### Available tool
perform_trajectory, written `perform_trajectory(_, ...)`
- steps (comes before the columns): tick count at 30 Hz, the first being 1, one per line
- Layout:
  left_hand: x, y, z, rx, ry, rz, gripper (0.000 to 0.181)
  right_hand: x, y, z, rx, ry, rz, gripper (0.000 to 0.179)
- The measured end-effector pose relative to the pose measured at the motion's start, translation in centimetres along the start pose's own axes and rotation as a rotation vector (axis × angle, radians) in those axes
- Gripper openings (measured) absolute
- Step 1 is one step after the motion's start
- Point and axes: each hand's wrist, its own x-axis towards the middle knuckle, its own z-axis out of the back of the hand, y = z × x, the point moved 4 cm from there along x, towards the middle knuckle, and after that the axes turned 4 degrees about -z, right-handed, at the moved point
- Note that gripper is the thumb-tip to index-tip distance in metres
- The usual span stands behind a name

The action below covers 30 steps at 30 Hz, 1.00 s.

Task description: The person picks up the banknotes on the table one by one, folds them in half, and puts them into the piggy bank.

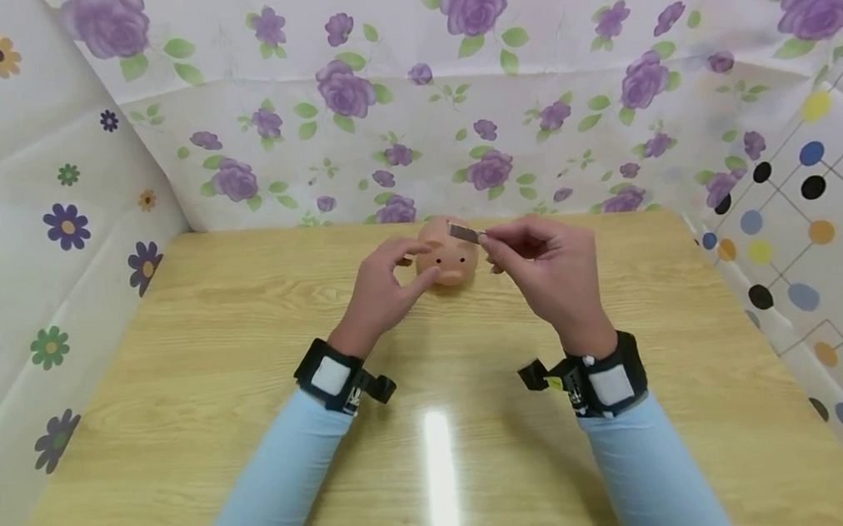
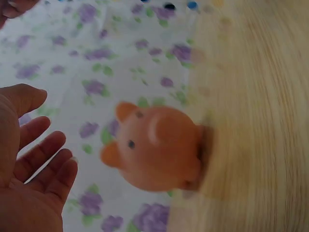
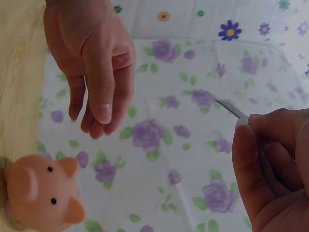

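A pink piggy bank (image 1: 451, 265) with dark eyes stands upright near the back of the table, its snout facing me. Above its head, the thumb and fingers of my right hand (image 1: 552, 272) pinch one end of a small flat grey strip (image 1: 463, 233). In the right wrist view the strip (image 3: 231, 108) appears thin and edge-on; its exact kind is unclear. My left hand (image 1: 384, 285) hovers at the left of the pig, fingers loosely bent and holding nothing. The left wrist view shows that hand (image 2: 36, 169) apart from the piggy bank (image 2: 161, 150).
The light wooden table (image 1: 262, 327) ends at a white cloth (image 1: 352, 152) with purple flowers behind the pig. Patterned cloths also hang at the left (image 1: 21, 248) and right sides. A band with a small camera is on each wrist.
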Motion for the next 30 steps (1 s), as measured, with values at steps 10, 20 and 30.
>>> perform_trajectory(10, 3.9, 5.5, -2.4, 0.099, 0.156, 0.173, 0.076, 4.2, -4.9, -2.1, -0.233, 0.061, -0.128, 0.009)
perform_trajectory(20, 5.2, 7.1, -3.4, 0.118, 0.215, 0.209, 0.083, 6.7, -8.5, -3.2, -0.351, 0.125, -0.274, 0.009)
perform_trajectory(30, 4.9, 7.5, -3.7, 0.093, 0.22, 0.184, 0.079, 7.8, -10.2, -3.9, -0.393, 0.18, -0.345, 0.007)
